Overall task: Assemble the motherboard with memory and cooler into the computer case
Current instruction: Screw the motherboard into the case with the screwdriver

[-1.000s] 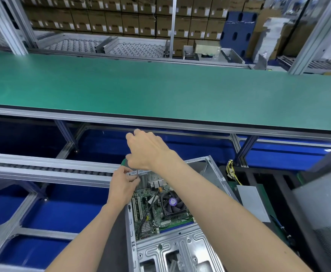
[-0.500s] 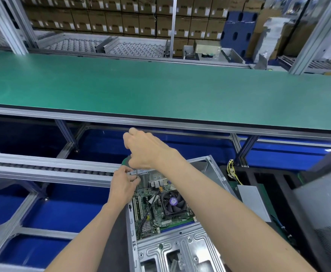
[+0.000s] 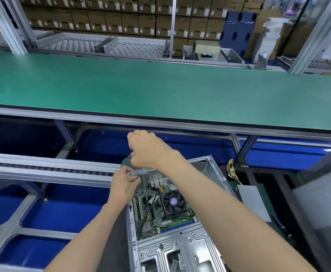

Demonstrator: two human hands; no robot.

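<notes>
Beyond the fingers and well above them runs the long green conveyor belt (image 3: 160,89), with stacked cardboard boxes (image 3: 121,18) on shelving far behind it. Left of the fingers lies an aluminium roller rail (image 3: 43,169) over a blue floor.

Directly beneath and just nearer than the fingers lies the computer case (image 3: 215,171), open side up, a bare metal shell. Inside it sits the green motherboard (image 3: 154,214), filling the far part of the case floor. On the board, right of the left fingers, is the cooler (image 3: 173,203), a black fan with a purple centre label. White expansion slots (image 3: 138,209) stand on the board just below the left fingers, and a dark cable (image 3: 149,211) crosses it diagonally. The nearer part of the case is a stamped metal drive cage (image 3: 176,254). Right of the case, well apart from the fingers, hang yellow wires (image 3: 232,170).

The right hand (image 3: 149,150) is curled in a fist round the green handle of a screwdriver (image 3: 127,162), whose thin shaft drops straight down to the case's far left corner. The left hand (image 3: 124,186) is just below it, fingertips (image 3: 136,180) pinched round the lower shaft at the edge of the motherboard. What lies at the tip is hidden by the fingers.
</notes>
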